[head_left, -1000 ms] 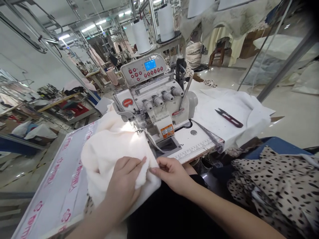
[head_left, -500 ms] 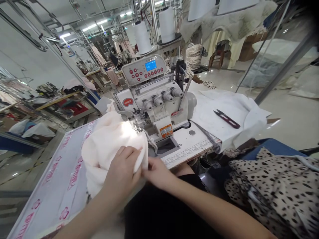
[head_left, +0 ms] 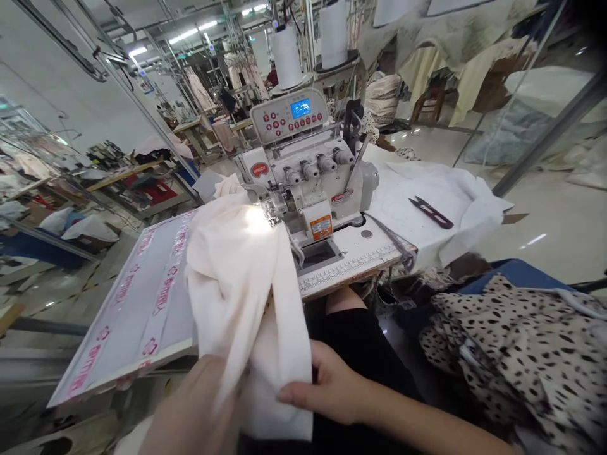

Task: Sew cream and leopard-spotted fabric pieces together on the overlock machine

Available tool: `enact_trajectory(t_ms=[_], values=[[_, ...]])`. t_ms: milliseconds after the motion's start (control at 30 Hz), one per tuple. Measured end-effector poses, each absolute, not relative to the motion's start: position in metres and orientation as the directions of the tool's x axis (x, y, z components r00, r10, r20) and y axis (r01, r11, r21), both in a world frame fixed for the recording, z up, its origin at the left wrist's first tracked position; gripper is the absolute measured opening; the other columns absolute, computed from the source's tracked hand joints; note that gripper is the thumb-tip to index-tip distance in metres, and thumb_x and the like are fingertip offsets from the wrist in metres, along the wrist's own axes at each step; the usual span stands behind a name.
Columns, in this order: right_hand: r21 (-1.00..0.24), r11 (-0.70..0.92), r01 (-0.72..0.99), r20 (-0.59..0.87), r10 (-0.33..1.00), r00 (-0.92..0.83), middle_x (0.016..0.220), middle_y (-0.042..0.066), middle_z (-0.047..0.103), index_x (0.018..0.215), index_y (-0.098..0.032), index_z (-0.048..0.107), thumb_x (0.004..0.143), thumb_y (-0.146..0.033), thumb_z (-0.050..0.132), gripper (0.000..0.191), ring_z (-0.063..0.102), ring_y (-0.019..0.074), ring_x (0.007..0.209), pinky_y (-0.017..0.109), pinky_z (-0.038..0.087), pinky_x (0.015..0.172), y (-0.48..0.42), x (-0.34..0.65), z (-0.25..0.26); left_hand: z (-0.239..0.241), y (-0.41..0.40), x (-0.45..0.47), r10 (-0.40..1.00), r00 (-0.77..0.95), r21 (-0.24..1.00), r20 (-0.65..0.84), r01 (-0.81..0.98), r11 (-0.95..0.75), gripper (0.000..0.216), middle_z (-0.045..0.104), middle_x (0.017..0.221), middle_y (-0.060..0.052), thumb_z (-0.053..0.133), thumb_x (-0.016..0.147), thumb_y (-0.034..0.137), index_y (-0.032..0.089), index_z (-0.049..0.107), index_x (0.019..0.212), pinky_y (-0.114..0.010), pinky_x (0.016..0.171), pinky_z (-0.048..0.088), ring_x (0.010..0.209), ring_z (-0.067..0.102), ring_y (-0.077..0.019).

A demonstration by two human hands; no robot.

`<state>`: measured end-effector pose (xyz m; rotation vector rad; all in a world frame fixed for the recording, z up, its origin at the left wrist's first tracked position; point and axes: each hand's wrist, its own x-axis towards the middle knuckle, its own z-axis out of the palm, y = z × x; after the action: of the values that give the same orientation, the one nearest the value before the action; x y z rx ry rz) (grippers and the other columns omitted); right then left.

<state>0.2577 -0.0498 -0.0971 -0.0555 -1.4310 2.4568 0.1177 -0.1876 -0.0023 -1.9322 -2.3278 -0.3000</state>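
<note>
A cream-coloured piece of soft fabric (head_left: 237,265) runs from under the lit presser foot of a white overlock sewing machine (head_left: 308,183) down over the table's front edge towards my lap. My right hand (head_left: 332,382) pinches the fabric's right edge, thumb on top and fingers beneath. At lower left, my left hand (head_left: 199,395) is smeared by motion, but it is closed on another fold of the same fabric. Between the two hands the cloth hangs in long folds.
Dark red thread snips (head_left: 431,213) lie on white cloth (head_left: 427,183) right of the machine. Spotted fabric (head_left: 526,360) is heaped at lower right. A plastic-covered table extension (head_left: 137,297) with pink print is on the left. Thread cones (head_left: 288,60) stand behind.
Both hands have moved down towards me and apart, drawing the fabric out long from the machine; before, they were close together near the table edge with the cloth bunched. The view has shifted slightly.
</note>
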Motion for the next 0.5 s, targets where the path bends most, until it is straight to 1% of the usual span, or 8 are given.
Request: enact_trajectory(t_ms=[67,133,167,233,333,400,500], values=[[-0.849,-0.497,-0.18,0.023,0.304,-0.952,0.079,-0.001,0.054,0.099,-0.015,0.057,0.064,-0.033,0.074,0.043,0.047,0.0116,0.069,0.023,0.042,0.066,-0.058,0.264,-0.107,-0.007,-0.2,0.125,0.959,-0.183,0.093,0.214,0.982,0.167,0.007,0.055,0.068,-0.001,0.047,0.08,0.025,0.021,0.053,0.079,-0.021,0.055,0.047,0.059,0.056,-0.0139],[-0.86,-0.5,-0.105,-0.059,0.301,-0.952,0.077,0.0,0.054,0.092,-0.013,0.059,0.063,-0.041,0.074,0.043,0.048,0.0125,0.068,0.025,0.042,0.065,-0.069,0.267,-0.122,-0.015,-0.206,0.133,0.957,-0.171,0.099,0.233,0.983,0.152,0.008,0.056,0.068,-0.001,0.047,0.08,0.025,0.021,0.053,0.077,-0.02,0.054,0.047,0.059,0.057,-0.0134],[-0.874,-0.478,-0.085,-0.077,0.309,-0.948,0.076,0.001,0.054,0.086,-0.012,0.06,0.064,-0.045,0.072,0.041,0.048,0.0129,0.067,0.026,0.042,0.065,-0.075,0.268,-0.13,-0.02,-0.208,0.138,0.955,-0.163,0.098,0.248,0.985,0.143,0.009,0.056,0.068,-0.001,0.046,0.081,0.024,0.021,0.053,0.077,-0.019,0.054,0.047,0.059,0.057,-0.0129],[-0.909,-0.408,-0.082,-0.065,0.335,-0.94,0.074,0.001,0.054,0.078,-0.012,0.06,0.068,-0.048,0.067,0.039,0.048,0.0137,0.067,0.027,0.042,0.066,-0.086,0.272,-0.139,-0.029,-0.21,0.146,0.947,-0.125,0.085,0.297,0.991,0.104,0.012,0.056,0.068,-0.002,0.043,0.082,0.02,0.019,0.054,0.077,-0.018,0.053,0.046,0.057,0.057,-0.0117],[-0.932,-0.348,-0.1,-0.023,0.331,-0.943,0.076,0.001,0.057,0.082,-0.012,0.061,0.073,-0.045,0.064,0.035,0.051,0.0149,0.07,0.029,0.044,0.07,-0.094,0.283,-0.133,-0.039,-0.214,0.159,0.933,0.021,0.044,0.359,0.998,-0.039,0.017,0.058,0.07,-0.003,0.038,0.081,0.01,0.017,0.054,0.08,-0.019,0.052,0.045,0.056,0.057,-0.0112],[-0.931,-0.35,-0.109,0.001,0.294,-0.956,0.079,0.002,0.059,0.088,-0.013,0.061,0.075,-0.042,0.064,0.032,0.053,0.0158,0.074,0.03,0.044,0.074,-0.097,0.293,-0.119,-0.042,-0.219,0.166,0.913,0.103,0.032,0.394,0.992,-0.126,0.019,0.059,0.073,-0.004,0.038,0.079,0.006,0.016,0.054,0.083,-0.02,0.054,0.046,0.059,0.057,-0.0118],[-0.902,-0.413,-0.125,0.019,0.252,-0.967,0.087,0.002,0.061,0.096,-0.014,0.06,0.072,-0.036,0.067,0.033,0.056,0.0166,0.082,0.032,0.044,0.081,-0.102,0.305,-0.096,-0.043,-0.226,0.172,0.879,0.134,0.05,0.457,0.983,-0.175,0.021,0.06,0.077,-0.005,0.04,0.078,0.003,0.016,0.054,0.087,-0.023,0.058,0.046,0.064,0.055,-0.0128]])
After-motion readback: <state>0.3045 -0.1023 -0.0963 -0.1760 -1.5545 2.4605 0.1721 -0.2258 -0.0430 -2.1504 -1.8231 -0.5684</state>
